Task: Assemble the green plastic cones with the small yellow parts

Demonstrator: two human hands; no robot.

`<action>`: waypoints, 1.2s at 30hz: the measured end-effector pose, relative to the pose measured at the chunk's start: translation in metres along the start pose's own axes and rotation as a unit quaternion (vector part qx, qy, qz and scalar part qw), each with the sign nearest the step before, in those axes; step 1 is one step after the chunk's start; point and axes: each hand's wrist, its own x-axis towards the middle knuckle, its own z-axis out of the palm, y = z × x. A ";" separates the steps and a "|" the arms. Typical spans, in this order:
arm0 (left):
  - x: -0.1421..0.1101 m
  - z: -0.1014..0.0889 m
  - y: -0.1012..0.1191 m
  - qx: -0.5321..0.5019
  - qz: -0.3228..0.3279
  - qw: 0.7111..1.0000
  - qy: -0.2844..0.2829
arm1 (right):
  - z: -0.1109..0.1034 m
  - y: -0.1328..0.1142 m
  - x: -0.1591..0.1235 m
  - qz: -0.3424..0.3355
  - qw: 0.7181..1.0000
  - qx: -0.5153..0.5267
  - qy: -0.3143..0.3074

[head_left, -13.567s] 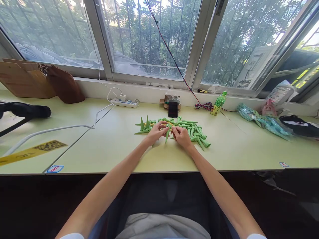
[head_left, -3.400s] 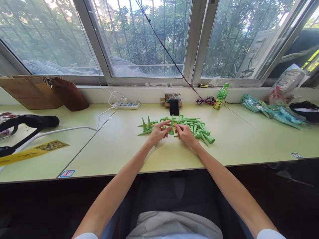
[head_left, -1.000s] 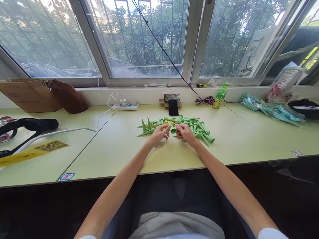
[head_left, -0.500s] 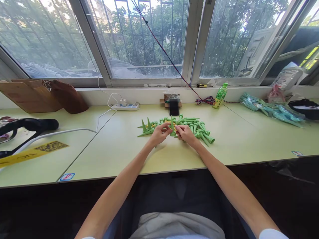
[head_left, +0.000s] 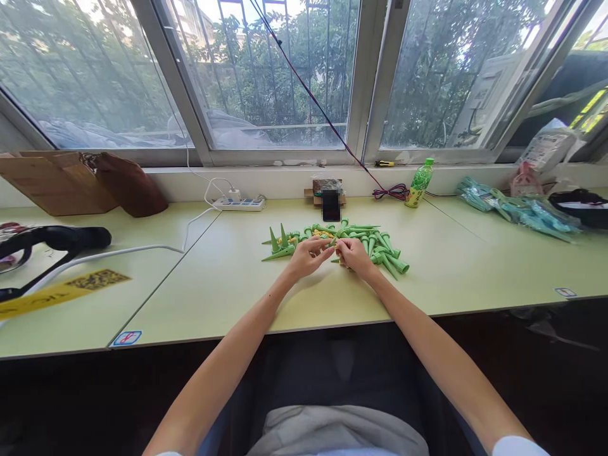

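Note:
Close together above the table's middle, my two hands meet at a green plastic spike (head_left: 334, 242), mostly hidden by fingers. My left hand (head_left: 306, 258) is closed on it from the left. The fingers of my right hand (head_left: 354, 254) are pinched at its right side; what lies between them is too small to make out. Around and behind the hands lies a pile of green plastic spikes (head_left: 375, 239), with small yellow pieces (head_left: 323, 234) among them. Several spikes (head_left: 284, 237) stand point up or lie left of my left hand.
Behind the pile a dark phone-like device (head_left: 331, 206) leans on a small box. A power strip (head_left: 240, 204), a green-capped bottle (head_left: 420, 183) and bundled cable (head_left: 391, 191) are along the window sill. Bagged teal items (head_left: 522, 212) lie at right, a black strap (head_left: 71, 239) at left.
The spike, upright between my hands before, is now tilted and largely covered by fingers. My left hand's fingers have moved slightly right, nearer my right hand.

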 end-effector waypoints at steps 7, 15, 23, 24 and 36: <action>0.000 -0.001 0.004 -0.022 -0.003 0.999 -0.025 | 0.000 0.002 0.001 0.010 0.999 0.015 0.027; -0.001 0.003 0.003 -0.005 0.004 1.000 -0.002 | 0.000 -0.003 0.000 0.013 0.999 0.028 0.031; -0.001 0.003 0.002 0.055 0.003 0.998 -0.016 | 0.000 -0.002 0.000 0.015 0.997 0.068 0.042; -0.001 0.003 0.001 0.059 -0.002 0.998 -0.018 | 0.000 -0.003 0.000 0.015 0.996 0.072 0.042; 0.001 0.002 -0.003 -0.041 -0.094 0.995 -0.020 | 0.000 -0.006 -0.002 0.000 0.990 0.140 0.000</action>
